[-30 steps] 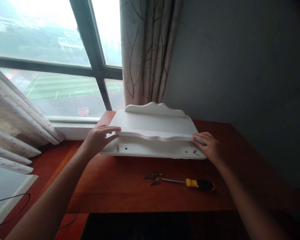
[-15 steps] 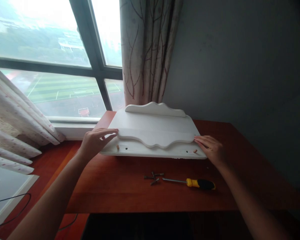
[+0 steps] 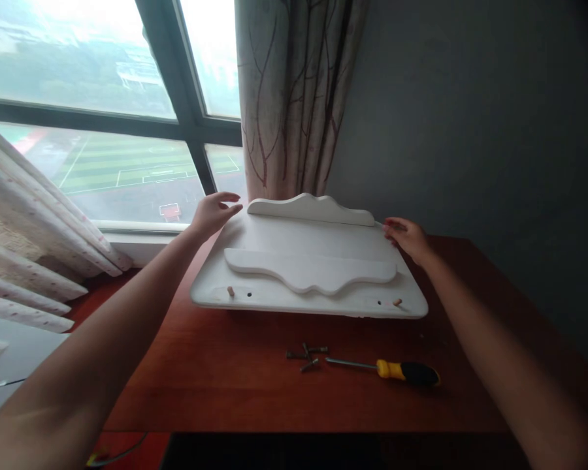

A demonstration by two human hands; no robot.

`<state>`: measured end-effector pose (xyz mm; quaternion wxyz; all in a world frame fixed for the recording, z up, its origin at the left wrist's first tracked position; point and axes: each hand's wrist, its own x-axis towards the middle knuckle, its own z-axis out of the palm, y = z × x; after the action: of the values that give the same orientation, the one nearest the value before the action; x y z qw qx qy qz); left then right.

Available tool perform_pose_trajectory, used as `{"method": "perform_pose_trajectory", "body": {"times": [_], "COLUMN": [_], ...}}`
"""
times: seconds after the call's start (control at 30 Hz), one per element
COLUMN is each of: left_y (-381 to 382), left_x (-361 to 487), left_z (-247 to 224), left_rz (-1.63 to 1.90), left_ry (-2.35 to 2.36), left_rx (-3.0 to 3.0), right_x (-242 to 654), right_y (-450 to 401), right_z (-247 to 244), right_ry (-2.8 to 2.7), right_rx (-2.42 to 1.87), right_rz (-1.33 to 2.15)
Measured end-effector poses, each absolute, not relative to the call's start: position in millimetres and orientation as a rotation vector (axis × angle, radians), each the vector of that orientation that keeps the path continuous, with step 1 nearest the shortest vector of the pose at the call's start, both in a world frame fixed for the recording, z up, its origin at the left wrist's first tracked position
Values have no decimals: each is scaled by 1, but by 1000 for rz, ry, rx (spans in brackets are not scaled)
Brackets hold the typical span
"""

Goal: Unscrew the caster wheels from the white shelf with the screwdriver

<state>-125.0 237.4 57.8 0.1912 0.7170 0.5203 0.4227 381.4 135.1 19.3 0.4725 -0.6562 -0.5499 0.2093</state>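
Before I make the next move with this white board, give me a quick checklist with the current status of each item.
1. Front wavy strip resting on the white board, no hand on it: ok.
2. Rear wavy strip standing along the board's back: ok.
3. Left hand gripping the rear wavy strip: not ok; its fingers are parted beside the left end.
4. Right hand gripping anything: cannot tell; it is by the board's right edge.
5. Two wooden pegs sticking up near the front edge: ok.
6. Screwdriver and bolts clear of the board: ok.
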Motion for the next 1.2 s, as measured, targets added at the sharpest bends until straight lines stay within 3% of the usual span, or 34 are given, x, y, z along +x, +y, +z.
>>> {"method": "perform_pose_trajectory", "body": {"times": [0.3, 1.2], "left_y": [275, 281], "left_x": [-105, -108], "left_z": [47, 24], "left_rz": [1000, 1094], "left_ry": [1330, 1322], "left_rx": [1989, 1744], "right_x": [370, 377], "right_y": [198, 198], "right_z": [20, -6], "right_ry": [-1458, -1330], "right_rx": [-1595, -1474], "right_rz": [525, 473]}}
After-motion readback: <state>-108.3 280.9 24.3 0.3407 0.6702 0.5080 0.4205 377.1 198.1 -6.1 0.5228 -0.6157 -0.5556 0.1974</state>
